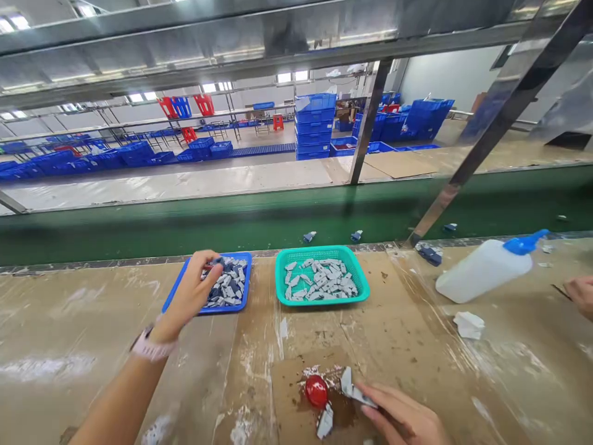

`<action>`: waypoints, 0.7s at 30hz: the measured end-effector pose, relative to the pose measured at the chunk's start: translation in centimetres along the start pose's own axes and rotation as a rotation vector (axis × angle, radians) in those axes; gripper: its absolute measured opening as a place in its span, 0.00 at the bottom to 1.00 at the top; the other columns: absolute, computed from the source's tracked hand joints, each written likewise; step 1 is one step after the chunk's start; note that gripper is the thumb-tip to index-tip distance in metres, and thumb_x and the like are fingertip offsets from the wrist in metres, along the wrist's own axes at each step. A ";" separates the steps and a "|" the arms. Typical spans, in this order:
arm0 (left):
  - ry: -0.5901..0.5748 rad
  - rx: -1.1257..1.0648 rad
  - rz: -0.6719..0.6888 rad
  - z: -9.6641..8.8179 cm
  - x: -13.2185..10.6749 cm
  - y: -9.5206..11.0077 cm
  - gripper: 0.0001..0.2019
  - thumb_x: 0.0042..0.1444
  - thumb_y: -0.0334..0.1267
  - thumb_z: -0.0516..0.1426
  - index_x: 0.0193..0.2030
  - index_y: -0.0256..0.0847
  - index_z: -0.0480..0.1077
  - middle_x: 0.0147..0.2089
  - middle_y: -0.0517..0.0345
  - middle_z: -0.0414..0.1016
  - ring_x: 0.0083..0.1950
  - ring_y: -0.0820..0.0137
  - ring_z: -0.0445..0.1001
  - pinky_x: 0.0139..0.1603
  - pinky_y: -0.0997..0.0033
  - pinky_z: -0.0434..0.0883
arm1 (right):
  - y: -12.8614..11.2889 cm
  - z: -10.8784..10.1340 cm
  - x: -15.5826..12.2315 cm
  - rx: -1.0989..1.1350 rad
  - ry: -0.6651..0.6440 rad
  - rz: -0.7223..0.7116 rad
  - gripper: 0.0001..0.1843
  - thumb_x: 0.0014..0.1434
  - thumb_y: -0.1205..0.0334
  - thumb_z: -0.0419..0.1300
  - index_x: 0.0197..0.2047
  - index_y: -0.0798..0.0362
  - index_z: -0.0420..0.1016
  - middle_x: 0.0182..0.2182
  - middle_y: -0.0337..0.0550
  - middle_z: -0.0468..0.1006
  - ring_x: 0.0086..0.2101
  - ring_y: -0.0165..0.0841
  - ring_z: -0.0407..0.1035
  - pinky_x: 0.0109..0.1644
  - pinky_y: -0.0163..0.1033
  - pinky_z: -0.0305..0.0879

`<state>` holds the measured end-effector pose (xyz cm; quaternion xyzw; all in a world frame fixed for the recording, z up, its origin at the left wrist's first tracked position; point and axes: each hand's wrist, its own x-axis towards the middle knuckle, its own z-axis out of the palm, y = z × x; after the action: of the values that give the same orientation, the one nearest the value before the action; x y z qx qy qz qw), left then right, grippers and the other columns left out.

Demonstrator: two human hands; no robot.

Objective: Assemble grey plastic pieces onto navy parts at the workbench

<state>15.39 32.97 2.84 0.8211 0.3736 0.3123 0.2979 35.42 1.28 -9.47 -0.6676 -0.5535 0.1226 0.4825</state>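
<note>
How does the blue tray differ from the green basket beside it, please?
The blue tray looks shallow, while the green basket has taller mesh walls. The tray holds mixed pieces, dark and pale; the basket holds only pale pieces. The left hand reaches into the tray, fingers on its pieces; nothing touches the basket. Both are rectangular and sit side by side at the far edge of the table.

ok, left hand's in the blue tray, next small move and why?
Probably lift a part from the blue tray: the left hand is on the parts there, and the right hand holds a grey piece by the red cap.
</note>
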 end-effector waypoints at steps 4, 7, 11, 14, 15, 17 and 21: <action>-0.058 -0.537 -0.173 1.3 -10.8 -0.7 0.23 0.55 0.62 0.52 0.40 0.42 0.63 0.38 0.54 0.73 0.40 0.65 0.72 0.44 0.68 0.69 | 0.3 1.4 -0.9 -0.126 -0.090 -0.229 0.15 0.58 0.70 0.59 0.44 0.41 0.79 0.36 0.40 0.82 0.34 0.34 0.78 0.41 0.31 0.77; -0.047 -0.973 -0.416 4.0 -18.0 0.0 0.20 0.52 0.59 0.57 0.37 0.43 0.62 0.27 0.60 0.70 0.28 0.71 0.68 0.31 0.75 0.67 | 0.3 2.5 -1.8 -0.195 -0.122 -0.230 0.14 0.61 0.69 0.56 0.43 0.44 0.78 0.33 0.44 0.81 0.31 0.33 0.76 0.34 0.35 0.76; 0.040 -1.145 -0.600 7.2 -21.8 1.6 0.21 0.49 0.57 0.61 0.38 0.42 0.66 0.25 0.62 0.67 0.23 0.75 0.62 0.24 0.79 0.61 | -0.1 3.3 -2.7 -0.291 -0.096 -0.214 0.15 0.65 0.65 0.50 0.36 0.51 0.78 0.28 0.44 0.76 0.28 0.32 0.71 0.29 0.36 0.70; 0.030 -1.109 -0.628 8.6 -22.1 2.6 0.22 0.50 0.57 0.61 0.40 0.38 0.70 0.24 0.60 0.67 0.25 0.75 0.63 0.26 0.78 0.61 | -0.2 3.0 -2.6 -0.167 -0.076 -0.152 0.14 0.65 0.62 0.52 0.36 0.50 0.80 0.28 0.44 0.76 0.28 0.31 0.70 0.31 0.35 0.69; 0.009 -1.082 -0.616 9.1 -21.9 2.9 0.22 0.50 0.57 0.61 0.37 0.37 0.71 0.24 0.59 0.67 0.25 0.75 0.63 0.26 0.77 0.61 | -0.2 2.7 -2.5 -0.081 -0.063 -0.081 0.12 0.63 0.60 0.55 0.36 0.50 0.81 0.28 0.43 0.77 0.29 0.31 0.70 0.32 0.34 0.70; -0.056 -1.012 -0.570 10.1 -21.6 3.5 0.23 0.51 0.58 0.60 0.32 0.36 0.70 0.25 0.59 0.66 0.25 0.75 0.61 0.26 0.77 0.59 | -0.1 2.1 -2.0 0.138 -0.032 0.131 0.09 0.58 0.56 0.62 0.37 0.48 0.82 0.28 0.43 0.78 0.29 0.31 0.71 0.32 0.33 0.70; -0.236 -0.862 -0.476 11.9 -20.4 5.3 0.23 0.55 0.59 0.55 0.36 0.38 0.67 0.26 0.61 0.62 0.27 0.76 0.57 0.29 0.75 0.54 | -1.2 1.3 -0.8 0.577 0.054 0.545 0.15 0.47 0.47 0.69 0.31 0.49 0.84 0.25 0.42 0.77 0.23 0.28 0.68 0.24 0.30 0.65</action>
<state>15.68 10.75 -6.76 0.5451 0.3514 0.2668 0.7129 33.49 1.15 -9.53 -0.6300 -0.2861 0.3792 0.6144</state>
